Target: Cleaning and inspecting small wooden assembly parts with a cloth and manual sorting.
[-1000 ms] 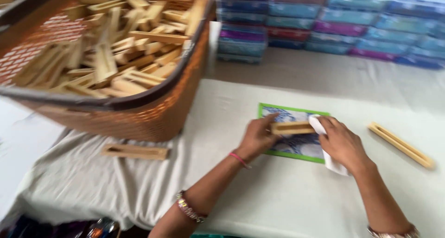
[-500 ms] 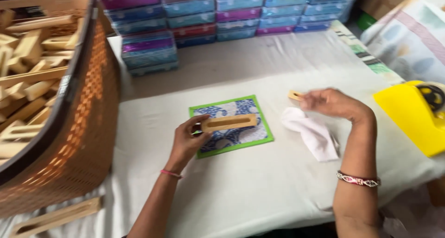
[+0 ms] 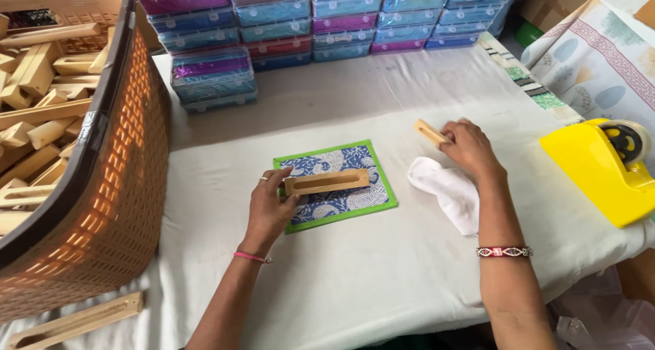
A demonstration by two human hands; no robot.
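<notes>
On blue mat [image 3: 338, 186], left hand [image 3: 269, 210] grips slotted wooden block [image 3: 326, 182].

A white cloth covers the table [image 3: 355, 282]. Stacked plastic boxes [image 3: 327, 16] in blue and purple line its far edge, and soft daylight falls evenly across the surface.
</notes>
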